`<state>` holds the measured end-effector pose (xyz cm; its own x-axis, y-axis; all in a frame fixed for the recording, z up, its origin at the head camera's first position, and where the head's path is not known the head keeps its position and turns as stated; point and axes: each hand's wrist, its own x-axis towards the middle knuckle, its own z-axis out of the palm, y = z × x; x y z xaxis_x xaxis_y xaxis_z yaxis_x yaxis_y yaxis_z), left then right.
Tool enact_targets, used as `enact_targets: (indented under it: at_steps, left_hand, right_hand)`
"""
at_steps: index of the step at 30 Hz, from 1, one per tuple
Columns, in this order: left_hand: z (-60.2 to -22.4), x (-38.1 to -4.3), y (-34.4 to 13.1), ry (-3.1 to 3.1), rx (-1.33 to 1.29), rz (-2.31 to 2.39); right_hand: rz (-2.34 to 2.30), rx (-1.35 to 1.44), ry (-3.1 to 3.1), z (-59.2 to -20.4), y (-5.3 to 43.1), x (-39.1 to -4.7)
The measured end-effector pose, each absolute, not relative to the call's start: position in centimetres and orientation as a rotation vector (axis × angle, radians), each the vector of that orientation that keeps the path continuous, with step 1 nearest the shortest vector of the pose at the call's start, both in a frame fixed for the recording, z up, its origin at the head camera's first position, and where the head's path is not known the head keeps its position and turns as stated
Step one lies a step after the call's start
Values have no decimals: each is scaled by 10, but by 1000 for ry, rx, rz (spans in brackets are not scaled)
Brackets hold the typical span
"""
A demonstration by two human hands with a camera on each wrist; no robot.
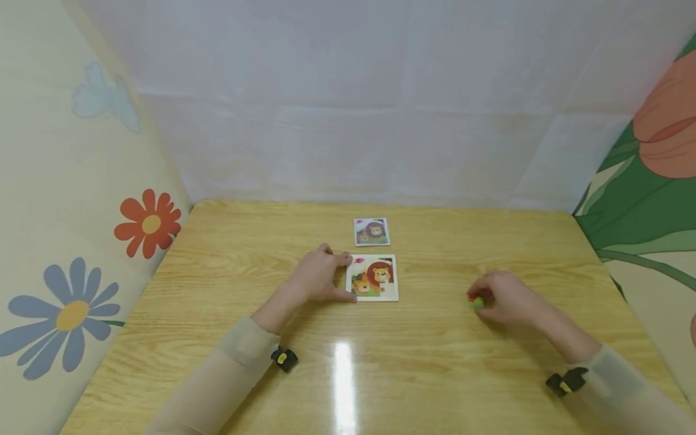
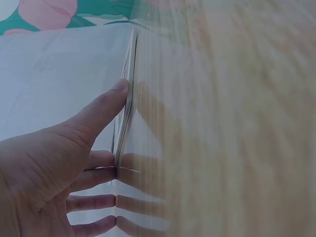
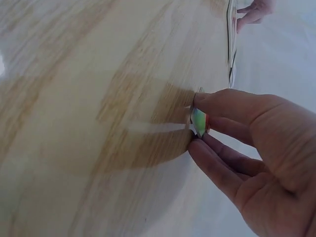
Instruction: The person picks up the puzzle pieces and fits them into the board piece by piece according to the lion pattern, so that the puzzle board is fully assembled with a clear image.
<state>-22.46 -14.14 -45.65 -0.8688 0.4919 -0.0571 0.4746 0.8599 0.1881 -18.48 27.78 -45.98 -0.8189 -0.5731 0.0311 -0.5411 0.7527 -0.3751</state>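
Observation:
A square jigsaw board (image 1: pixel 389 295) with a lion picture lies flat near the table's middle, its lower right corner bare white. My left hand (image 1: pixel 321 275) rests at its left side, thumb and fingers spread to touch the edge near the two left corners. In the left wrist view, the thumb (image 2: pixel 106 109) presses the board's edge (image 2: pixel 127 106) and the other fingers are extended on the table. Off to the right, just above the tabletop, my right hand (image 1: pixel 505 296) pinches a small green and red puzzle piece (image 3: pixel 199 121) between thumb and fingertips.
Behind the board lies a smaller picture card (image 1: pixel 372 232) with a similar lion. The wooden table (image 1: pixel 244 241) ends at a white cloth backdrop (image 1: pixel 370 151). Flower-patterned panels stand on the left (image 1: pixel 32 199) and right (image 1: pixel 647 199).

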Motion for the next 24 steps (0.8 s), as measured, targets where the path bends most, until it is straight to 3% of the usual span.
enact_targets:
  at_steps: [11,24]
  left_hand:
    - [-458,-224,-142,2934,773,264]
    - [-458,-225,-142,2928,765,264]
  right_hand:
    - [-407,-1026,3012,-465,271,-182]
    - [-660,-1042,3003,-454,246,-204]
